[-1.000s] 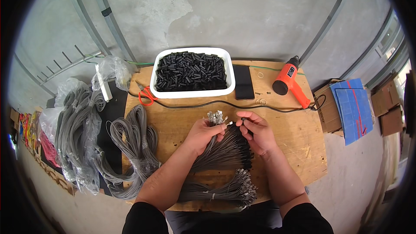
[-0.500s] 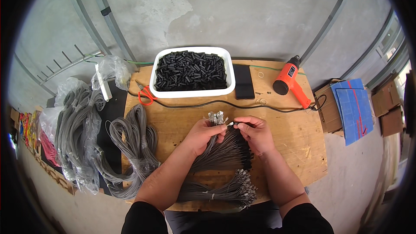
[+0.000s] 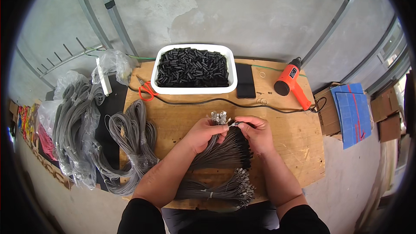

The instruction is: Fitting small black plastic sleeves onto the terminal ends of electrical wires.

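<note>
1. The left hand (image 3: 203, 132) sat at mid-frame, fingers curled tight round a bundle (image 3: 225, 147) of grey wires, its metal ends sticking up above the fist.
2. The right hand (image 3: 255, 132) was just beside it, thumb and forefinger pinching one wire (image 3: 236, 124) near its metal tip; the other fingers were curled in.
3. The bundle fanned down from the left fist across the table (image 3: 286, 147), between the two forearms.
4. A second bundle (image 3: 221, 188) lay below it near the table's lower edge, well apart from both hands.
5. A white tray (image 3: 195, 90) of black tubes (image 3: 193, 67) stood at upper centre, with a phone (image 3: 245, 81) just right of it.
6. An orange heat gun (image 3: 291, 80) lay at upper right, its black cord (image 3: 208, 101) running across the table below the tray.
7. Red-handled scissors (image 3: 146, 90) lay left of the tray.
8. Grey cable coils (image 3: 130, 138) lay at the left, some in clear bags (image 3: 73, 117).
</note>
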Action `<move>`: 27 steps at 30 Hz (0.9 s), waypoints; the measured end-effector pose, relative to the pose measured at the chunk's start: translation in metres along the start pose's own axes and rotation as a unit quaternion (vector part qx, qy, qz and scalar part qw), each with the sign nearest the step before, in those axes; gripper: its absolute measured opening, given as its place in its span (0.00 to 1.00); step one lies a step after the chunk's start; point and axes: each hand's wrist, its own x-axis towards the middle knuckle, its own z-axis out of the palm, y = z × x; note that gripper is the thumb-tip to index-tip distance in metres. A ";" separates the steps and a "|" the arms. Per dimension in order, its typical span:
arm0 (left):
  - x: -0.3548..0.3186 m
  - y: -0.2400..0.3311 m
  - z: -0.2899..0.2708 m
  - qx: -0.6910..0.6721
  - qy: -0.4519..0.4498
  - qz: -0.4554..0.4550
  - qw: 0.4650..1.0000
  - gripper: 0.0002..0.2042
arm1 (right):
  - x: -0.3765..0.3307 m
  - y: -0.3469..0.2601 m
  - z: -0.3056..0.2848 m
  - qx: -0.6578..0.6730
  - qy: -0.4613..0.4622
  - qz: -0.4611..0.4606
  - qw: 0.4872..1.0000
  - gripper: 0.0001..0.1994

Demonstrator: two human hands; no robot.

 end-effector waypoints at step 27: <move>-0.002 0.001 0.002 0.068 0.051 0.017 0.996 0.08 | 0.002 0.000 -0.003 0.022 0.014 0.026 0.999 0.09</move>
